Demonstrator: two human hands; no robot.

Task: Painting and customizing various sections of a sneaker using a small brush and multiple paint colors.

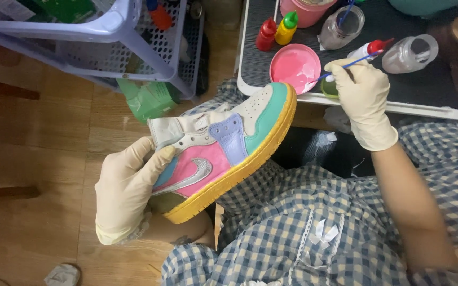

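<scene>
Head view: wood plank floor, lavender perforated plastic rack top left, dark ribbed tray table with white rim top right, blue-checked fabric across the lap. On the table: one red squeeze bottle, one yellow one with green cap, two clear jars, one pink dish of pink paint; green packet on the floor under the rack. Left hand, gloved, clamped on the heel of one pastel high-top sneaker held over the lap; right hand, gloved, fingers closed on one blue-handled brush, tip at the dish.
</scene>
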